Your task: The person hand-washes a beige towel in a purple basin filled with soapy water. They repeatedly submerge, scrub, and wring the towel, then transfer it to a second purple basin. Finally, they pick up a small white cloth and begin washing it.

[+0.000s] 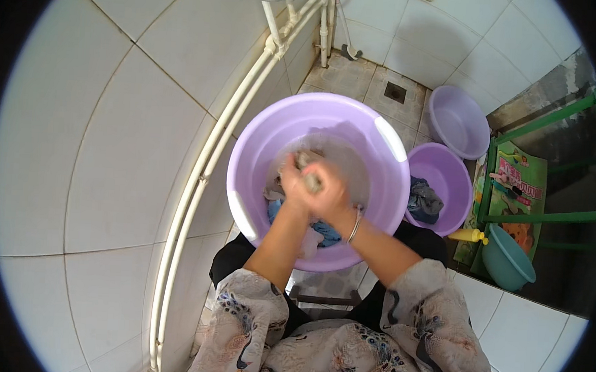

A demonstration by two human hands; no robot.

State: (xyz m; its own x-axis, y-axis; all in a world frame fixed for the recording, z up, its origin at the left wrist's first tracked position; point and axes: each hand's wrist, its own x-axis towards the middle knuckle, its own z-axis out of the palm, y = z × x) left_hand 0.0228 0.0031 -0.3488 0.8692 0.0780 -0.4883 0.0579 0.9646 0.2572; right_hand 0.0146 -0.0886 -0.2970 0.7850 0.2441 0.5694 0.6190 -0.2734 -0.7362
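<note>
Both of my hands are together over a large purple basin (275,114) with white handles, which stands between my knees. My left hand (295,182) and my right hand (329,191) are closed around a bunched beige-grey cloth (312,181). Part of the cloth sticks out of my right fist, and more of it shows above the left fingers. Cloudy water (353,165) lies in the basin. Below my wrists are a blue cloth (327,233) and a pale cloth (310,244). My right wrist wears a thin bangle. The hands are slightly blurred.
Right of the basin, a smaller purple basin (456,187) holds dark blue-grey clothes (424,201). Behind it leans a lilac basin (460,120). A yellow bottle (467,234), a teal basin (508,261) and a green metal frame (546,218) stand farther right. White pipes (223,131) run along the left wall.
</note>
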